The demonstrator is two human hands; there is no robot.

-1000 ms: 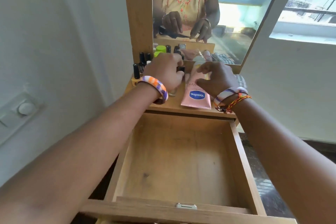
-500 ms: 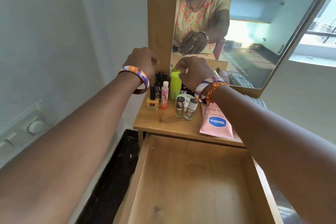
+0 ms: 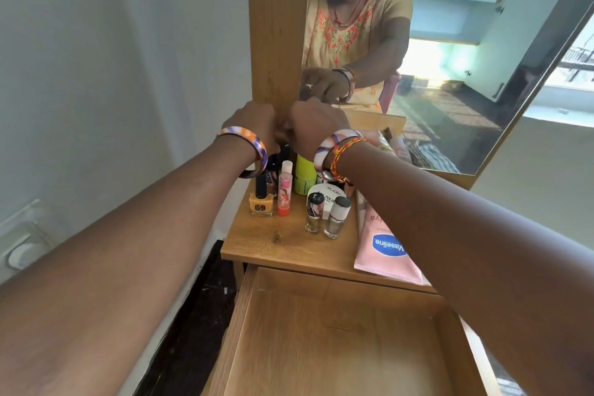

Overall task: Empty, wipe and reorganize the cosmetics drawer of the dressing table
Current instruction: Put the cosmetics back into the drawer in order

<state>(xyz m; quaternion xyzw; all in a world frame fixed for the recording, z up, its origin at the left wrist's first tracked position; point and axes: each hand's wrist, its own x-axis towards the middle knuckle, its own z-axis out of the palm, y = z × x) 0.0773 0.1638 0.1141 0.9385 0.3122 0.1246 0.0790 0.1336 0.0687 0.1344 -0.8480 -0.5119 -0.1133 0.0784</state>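
The drawer (image 3: pixel 337 341) is pulled out, bare wood inside. Bottles (image 3: pixel 324 214) are clustered on the tabletop (image 3: pixel 289 244). The grip of the left hand (image 3: pixel 254 125) and right hand (image 3: pixel 316 125) cannot be told.

Drawer (image 3: pixel 347 341) open and bare inside, wide room to reach straight down; tabletop (image 3: pixel 283 244) has a free strip along its front-left edge; behind that, a tight cluster blocks the way: orange polish (image 3: pixel 261 202), pink balm (image 3: pixel 284 193), green tube (image 3: pixel 303 178), white jar (image 3: pixel 328 196), two silver bottles (image 3: pixel 324 215) standing just in front of it; Vaseline tube (image 3: pixel 385 254) lies flat along the right side; both hands (image 3: pixel 289 130) meet above the back row, close against the mirror frame (image 3: pixel 278 26).
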